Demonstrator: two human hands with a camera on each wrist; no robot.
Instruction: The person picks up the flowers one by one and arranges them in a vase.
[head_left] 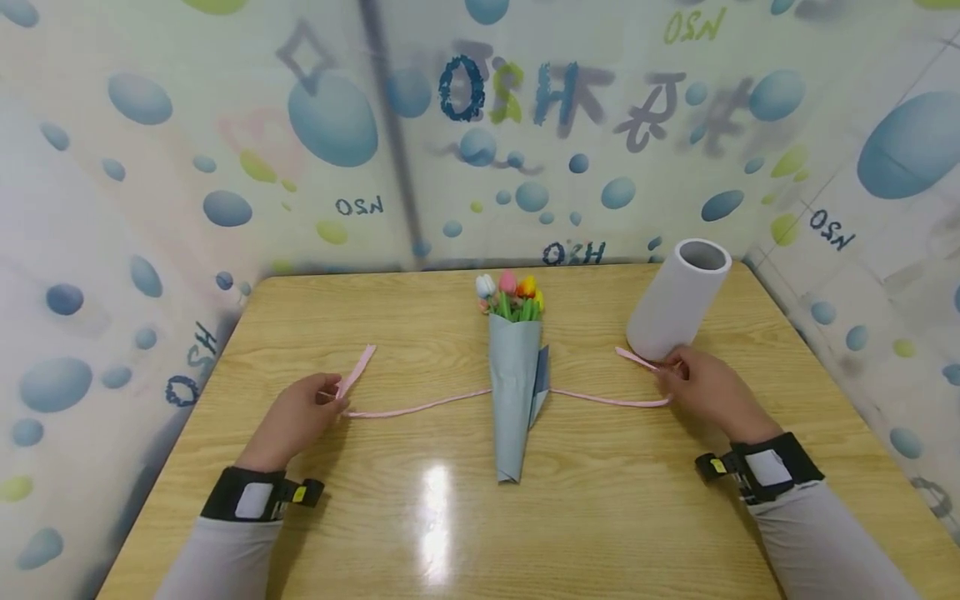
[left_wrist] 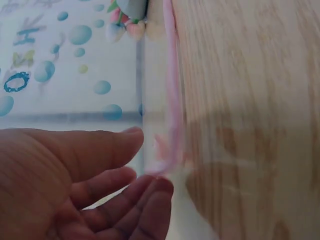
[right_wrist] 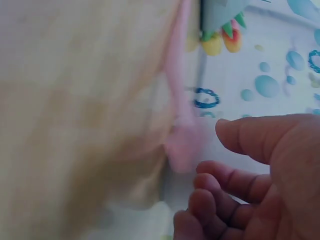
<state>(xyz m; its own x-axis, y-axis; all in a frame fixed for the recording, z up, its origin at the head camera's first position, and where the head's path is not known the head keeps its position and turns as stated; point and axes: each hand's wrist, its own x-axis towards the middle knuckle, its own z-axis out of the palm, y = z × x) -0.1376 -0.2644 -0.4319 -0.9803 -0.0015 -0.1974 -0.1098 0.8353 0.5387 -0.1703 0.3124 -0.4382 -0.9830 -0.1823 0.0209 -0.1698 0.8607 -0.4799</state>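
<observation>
A bouquet of artificial tulips point(head_left: 512, 292) in grey-blue wrapping paper point(head_left: 513, 392) lies in the middle of the table. Pink ribbon point(head_left: 420, 408) runs out from both sides of it. At the ribbon's left end is my left hand point(head_left: 300, 417); in the left wrist view its thumb stands apart from the fingers, and the ribbon point(left_wrist: 172, 100) bends right at the fingertips point(left_wrist: 162, 185). My right hand point(head_left: 712, 392) is at the other end, in front of the white vase. In the right wrist view, a gap shows between thumb and fingers, with the blurred ribbon point(right_wrist: 185, 145) just beyond them.
A tall white vase point(head_left: 675, 304) stands at the back right of the wooden table point(head_left: 375, 517). Behind the table rises a wall covering point(head_left: 480, 200) printed with blue and green drops. Bright glare shows on the tabletop near the front.
</observation>
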